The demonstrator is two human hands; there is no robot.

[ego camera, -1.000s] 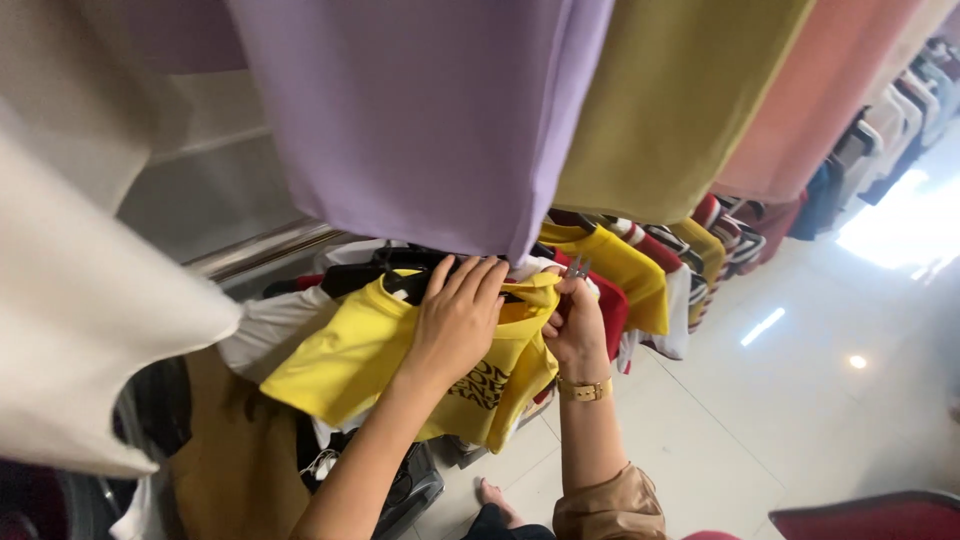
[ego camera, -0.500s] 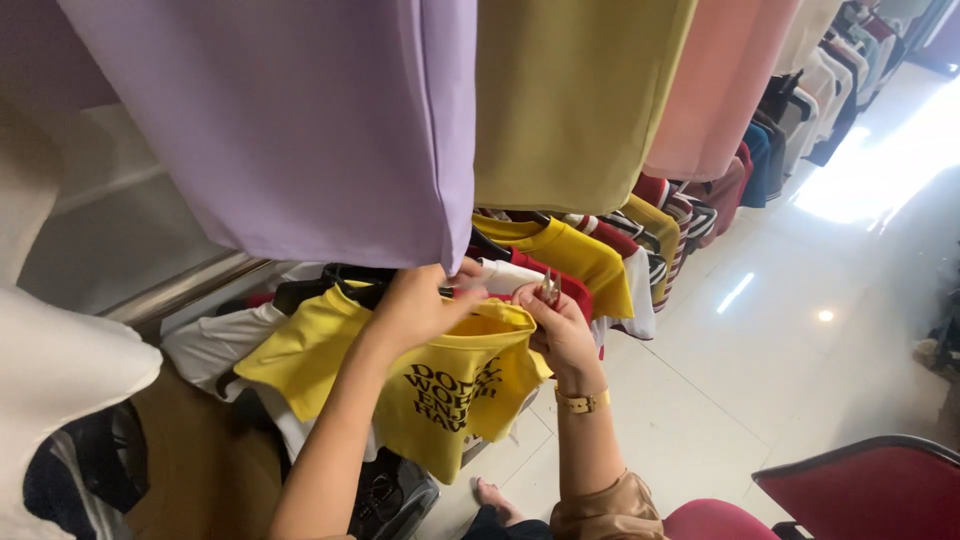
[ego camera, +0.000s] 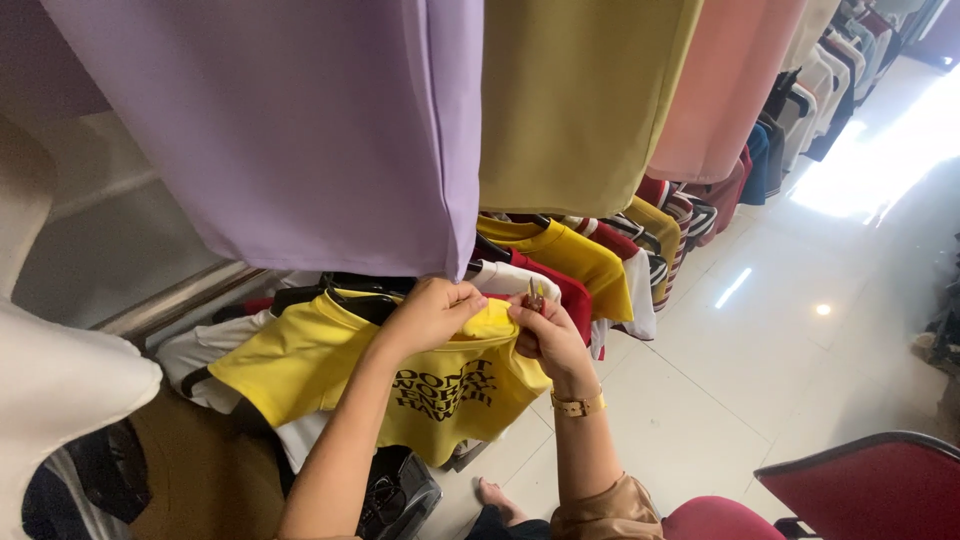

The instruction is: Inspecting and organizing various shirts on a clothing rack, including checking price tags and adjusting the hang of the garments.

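A yellow t-shirt with dark lettering hangs on a black hanger on a low rail. My left hand pinches the shirt's collar area from above. My right hand, with a gold watch on the wrist, holds a small metal tool at the collar, touching the same fold of yellow cloth right next to my left hand. What the tool's tip does is hidden by my fingers.
Large lilac, olive and pink garments hang overhead. More shirts, yellow, red and striped, fill the rail to the right. A red chair stands at the lower right on the white tiled floor. A bare foot shows below.
My left hand went from lying flat on the shirt to pinching its collar. My right hand with the tool came closer to it. The view shifted right, bringing the red chair in.
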